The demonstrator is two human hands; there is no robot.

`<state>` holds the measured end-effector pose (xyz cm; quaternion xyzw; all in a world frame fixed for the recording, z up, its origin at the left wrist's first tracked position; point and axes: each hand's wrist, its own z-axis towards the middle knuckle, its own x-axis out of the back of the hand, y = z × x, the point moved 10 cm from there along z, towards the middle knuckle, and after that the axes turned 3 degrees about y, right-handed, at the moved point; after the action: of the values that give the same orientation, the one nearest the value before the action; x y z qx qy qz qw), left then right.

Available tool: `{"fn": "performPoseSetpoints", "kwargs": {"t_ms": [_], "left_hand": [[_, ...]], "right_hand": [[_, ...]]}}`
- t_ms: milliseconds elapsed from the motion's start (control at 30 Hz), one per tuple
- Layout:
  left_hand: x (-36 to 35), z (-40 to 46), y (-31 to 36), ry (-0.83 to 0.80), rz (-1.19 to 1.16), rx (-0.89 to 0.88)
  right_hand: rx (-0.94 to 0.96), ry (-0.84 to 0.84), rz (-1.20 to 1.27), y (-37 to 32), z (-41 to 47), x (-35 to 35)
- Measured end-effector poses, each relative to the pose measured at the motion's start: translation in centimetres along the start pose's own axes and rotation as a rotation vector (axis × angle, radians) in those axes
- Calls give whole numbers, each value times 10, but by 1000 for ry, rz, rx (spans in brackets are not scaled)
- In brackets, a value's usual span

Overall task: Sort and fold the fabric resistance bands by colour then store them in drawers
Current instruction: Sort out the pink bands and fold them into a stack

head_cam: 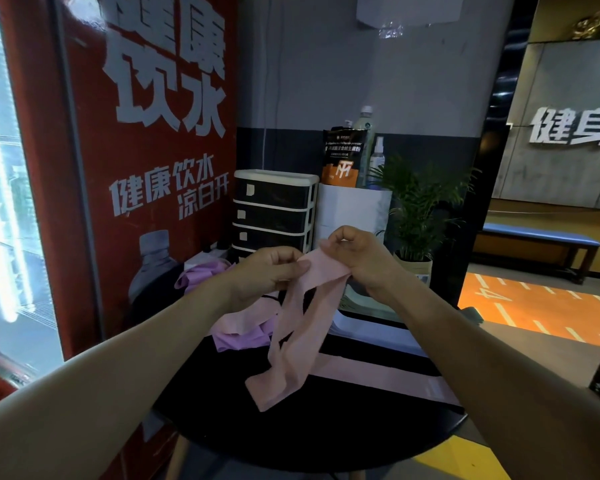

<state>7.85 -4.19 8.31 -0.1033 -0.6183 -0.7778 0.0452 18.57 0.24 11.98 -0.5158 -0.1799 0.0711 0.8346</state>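
Head view, left hand: the left hand (271, 271) pinches one end of the top edge of a pink fabric band (302, 327), thumb on the near face; judged, to keep that edge taut for folding.
Head view, right hand: the right hand (357, 261) pinches the other end of the same edge, fingers curled round it; the two hands are near each other, so the span between them is short and flat.
Pink band: its loop hangs below both hands, twisted, its lower end resting on the black round table (326, 431); it probably needs straightening before a fold.
Other bands: a second pink band (388, 377) lies flat under the right forearm; purple bands (239, 339) lie heaped below the left hand, apart by colour.
Drawers: the small drawer unit (274, 211) stands beyond both hands, all visible drawers closed; storing is not yet begun.
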Motion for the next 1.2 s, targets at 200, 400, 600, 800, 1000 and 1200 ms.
{"fn": "performPoseSetpoints", "kwargs": {"t_ms": [200, 400, 600, 800, 1000, 1200], "left_hand": [[8, -1, -3, 45, -66, 16], [25, 6, 2, 222, -108, -1], [22, 9, 7, 240, -129, -7], [33, 8, 16, 344, 22, -85], [3, 9, 22, 180, 109, -133], [-8, 15, 39, 174, 183, -181]], "right_hand": [[34, 8, -128, -1, -1, 7], [204, -7, -511, -26, -5, -4], [213, -65, -655, -31, -8, -24], [265, -22, -714, -45, -6, -21], [252, 75, -635, -53, -1, 3], [193, 182, -498, -50, 0, 30]]}}
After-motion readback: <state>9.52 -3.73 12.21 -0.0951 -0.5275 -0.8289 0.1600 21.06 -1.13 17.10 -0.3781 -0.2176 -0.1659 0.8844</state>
